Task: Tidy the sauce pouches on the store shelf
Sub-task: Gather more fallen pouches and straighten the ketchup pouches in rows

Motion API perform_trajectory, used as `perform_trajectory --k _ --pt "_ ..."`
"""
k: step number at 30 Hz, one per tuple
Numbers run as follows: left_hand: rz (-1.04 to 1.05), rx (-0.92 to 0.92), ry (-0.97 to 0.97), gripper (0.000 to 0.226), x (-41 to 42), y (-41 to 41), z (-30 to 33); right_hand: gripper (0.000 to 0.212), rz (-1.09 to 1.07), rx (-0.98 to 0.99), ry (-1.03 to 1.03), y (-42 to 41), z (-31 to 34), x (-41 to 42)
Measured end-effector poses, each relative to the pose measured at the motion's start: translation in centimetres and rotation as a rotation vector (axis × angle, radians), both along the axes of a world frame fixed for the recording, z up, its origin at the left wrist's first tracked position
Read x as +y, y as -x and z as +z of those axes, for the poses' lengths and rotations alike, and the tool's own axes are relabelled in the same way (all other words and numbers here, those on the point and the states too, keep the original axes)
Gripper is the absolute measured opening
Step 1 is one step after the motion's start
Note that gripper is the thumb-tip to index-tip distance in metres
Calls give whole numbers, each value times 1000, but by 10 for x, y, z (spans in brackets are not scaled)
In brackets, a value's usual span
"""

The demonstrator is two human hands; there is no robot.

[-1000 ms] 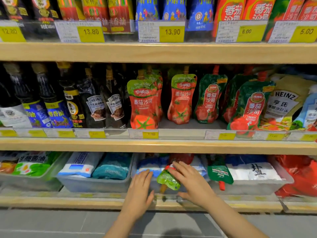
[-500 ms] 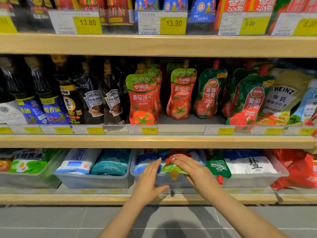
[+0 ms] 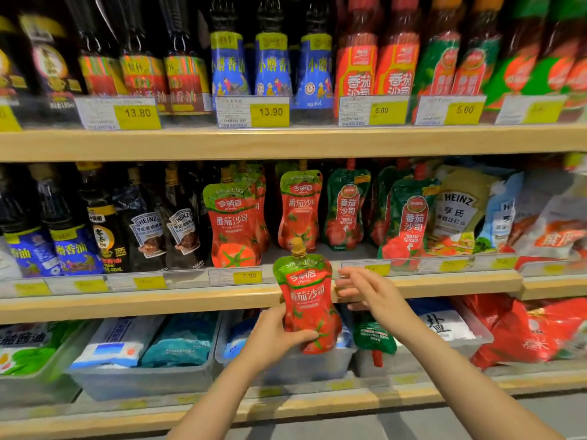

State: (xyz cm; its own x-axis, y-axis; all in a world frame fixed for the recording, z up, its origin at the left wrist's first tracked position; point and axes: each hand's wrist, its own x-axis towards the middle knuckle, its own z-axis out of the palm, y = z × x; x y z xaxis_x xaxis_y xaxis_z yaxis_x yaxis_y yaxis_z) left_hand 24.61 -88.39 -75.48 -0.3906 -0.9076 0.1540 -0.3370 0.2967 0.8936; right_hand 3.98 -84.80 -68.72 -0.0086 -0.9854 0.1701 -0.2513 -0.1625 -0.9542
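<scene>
My left hand (image 3: pixel 275 339) grips a red and green tomato sauce pouch (image 3: pixel 306 300) by its lower part and holds it upright, gold cap on top, in front of the middle shelf's edge (image 3: pixel 158 301). My right hand (image 3: pixel 370 292) hovers just right of the pouch with fingers spread and holds nothing. Matching red pouches (image 3: pixel 234 223) stand on the middle shelf behind, and one (image 3: pixel 301 208) leans further back. Green ketchup pouches (image 3: pixel 409 217) stand to their right. Another green pouch (image 3: pixel 373 336) lies cap down across the bins below.
Dark sauce bottles (image 3: pixel 146 223) fill the middle shelf's left side and Heinz pouches (image 3: pixel 457 211) its right. Clear plastic bins (image 3: pixel 146 376) with bagged goods line the bottom shelf. Bottles and yellow price tags (image 3: pixel 269 113) run along the top shelf.
The red pouch was lifted out of the bottom bin and turned upright. It passed from my right hand to my left, and my right hand let go. The view moved closer.
</scene>
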Motion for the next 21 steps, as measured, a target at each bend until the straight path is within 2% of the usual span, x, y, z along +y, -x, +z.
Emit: perform_trajectory --k 3,6,11,15,21 --pt "4 51 56 32 -7 15 35 21 -107 70 66 31 -5 9" --pt "50 64 183 28 -17 32 73 17 -225 268 175 60 -6 12" --pt "129 -10 323 22 -44 45 119 18 -312 465 367 85 0 10" --pt "157 -92 304 27 -65 42 120 21 -384 594 393 91 -3 -1" --pt "167 -248 166 30 -79 36 95 21 -395 683 368 97 -12 -11"
